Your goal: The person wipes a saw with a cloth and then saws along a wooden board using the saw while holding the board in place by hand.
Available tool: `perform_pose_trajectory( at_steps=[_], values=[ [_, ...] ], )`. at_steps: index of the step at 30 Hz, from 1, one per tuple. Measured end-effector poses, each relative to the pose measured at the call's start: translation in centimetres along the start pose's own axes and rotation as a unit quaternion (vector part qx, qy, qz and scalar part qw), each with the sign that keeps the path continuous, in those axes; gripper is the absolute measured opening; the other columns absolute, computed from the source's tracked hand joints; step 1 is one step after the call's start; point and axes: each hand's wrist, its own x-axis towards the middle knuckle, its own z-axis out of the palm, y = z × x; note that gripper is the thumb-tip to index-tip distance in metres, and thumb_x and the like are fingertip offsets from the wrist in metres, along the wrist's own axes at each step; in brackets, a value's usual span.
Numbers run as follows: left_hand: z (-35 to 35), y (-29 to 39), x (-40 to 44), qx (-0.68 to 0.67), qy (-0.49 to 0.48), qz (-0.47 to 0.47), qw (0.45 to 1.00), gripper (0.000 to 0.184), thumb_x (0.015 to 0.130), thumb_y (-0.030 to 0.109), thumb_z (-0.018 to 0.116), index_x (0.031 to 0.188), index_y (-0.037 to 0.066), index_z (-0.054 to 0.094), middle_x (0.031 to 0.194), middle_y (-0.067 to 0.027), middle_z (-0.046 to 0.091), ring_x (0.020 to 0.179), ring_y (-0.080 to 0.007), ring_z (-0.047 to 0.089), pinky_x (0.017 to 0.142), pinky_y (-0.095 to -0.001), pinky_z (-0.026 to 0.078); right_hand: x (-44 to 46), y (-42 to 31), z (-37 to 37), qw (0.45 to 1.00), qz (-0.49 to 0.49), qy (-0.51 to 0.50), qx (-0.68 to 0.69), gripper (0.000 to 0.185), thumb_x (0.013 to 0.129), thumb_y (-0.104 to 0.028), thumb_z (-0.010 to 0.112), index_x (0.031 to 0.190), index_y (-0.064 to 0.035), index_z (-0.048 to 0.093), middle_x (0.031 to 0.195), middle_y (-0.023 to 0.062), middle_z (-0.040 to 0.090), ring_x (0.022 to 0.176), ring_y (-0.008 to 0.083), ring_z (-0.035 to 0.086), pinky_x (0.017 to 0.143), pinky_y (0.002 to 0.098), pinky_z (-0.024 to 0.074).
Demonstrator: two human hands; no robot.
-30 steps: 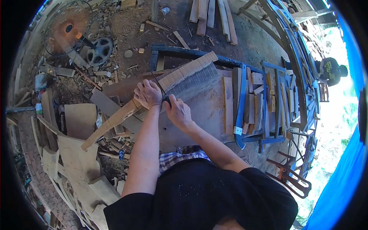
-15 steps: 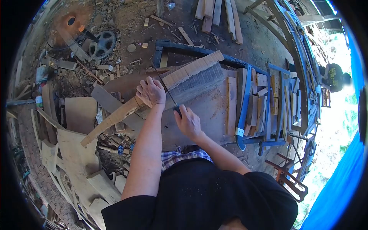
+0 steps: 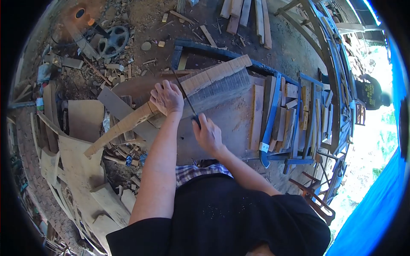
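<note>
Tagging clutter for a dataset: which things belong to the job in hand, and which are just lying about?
In the job:
- long wooden piece, under the left hand
- thin-bladed tool, held by the right hand

Lying about, seemingly:
- round grey base
- loose boards
- blue-painted bar
</note>
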Motion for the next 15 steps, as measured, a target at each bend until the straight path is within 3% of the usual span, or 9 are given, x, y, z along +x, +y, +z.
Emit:
perform_pose_trajectory(
  at_steps=[3,15],
  values=[
    [0.2,0.1,0.4,0.002,0.004,0.003,1.0,0.016,0.091,0.03,0.053,0.085,0.015,0.056,0.092,-0.008,0.054,0.089,-0.0296,0.052,0.077,-0.045,0.037,5.4,-0.6,2.5,1.0,-0.018,0.0,-0.016,0.026,0.094,-0.032,0.058,0.099,-0.0088,0.051,0.074,0.0191,0.061,0.061,0.0404,0.063,0.054,0.0499,0.0513],
    [0.4,-0.1,0.4,-0.002,-0.023,0.009,1.0,0.015,0.091,0.031,0.054,0.087,0.017,0.057,0.092,-0.0066,0.056,0.089,-0.0299,0.054,0.077,-0.0457,0.039,6.2,-1.3,2.4,1.0,0.007,-0.02,-0.019,0.024,0.093,-0.031,0.058,0.101,-0.009,0.05,0.074,0.0212,0.062,0.065,0.0402,0.064,0.056,0.0497,0.0513]
  ],
)
